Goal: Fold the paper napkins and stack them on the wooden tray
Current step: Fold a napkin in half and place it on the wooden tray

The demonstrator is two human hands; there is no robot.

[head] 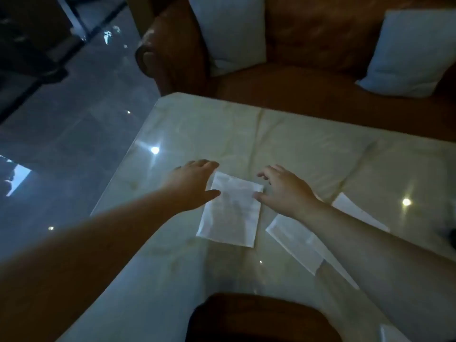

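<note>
A white paper napkin [232, 211] lies flat on the glass-topped table [308, 154], folded into a tall rectangle. My left hand [191, 183] rests at its upper left corner, fingers spread, thumb on the left edge. My right hand [283, 188] hovers at its upper right corner, fingers apart, thumb touching the right edge. Neither hand grips the napkin. More white napkins [296, 240] lie under my right forearm. A dark rounded wooden tray [259, 319] sits at the near edge of the table.
A brown leather sofa [308, 53] with two pale cushions [232, 28] stands beyond the table's far edge. Dark glossy floor [74, 124] lies to the left. Another scrap of white paper [392, 334] shows at the bottom right. The room is dim.
</note>
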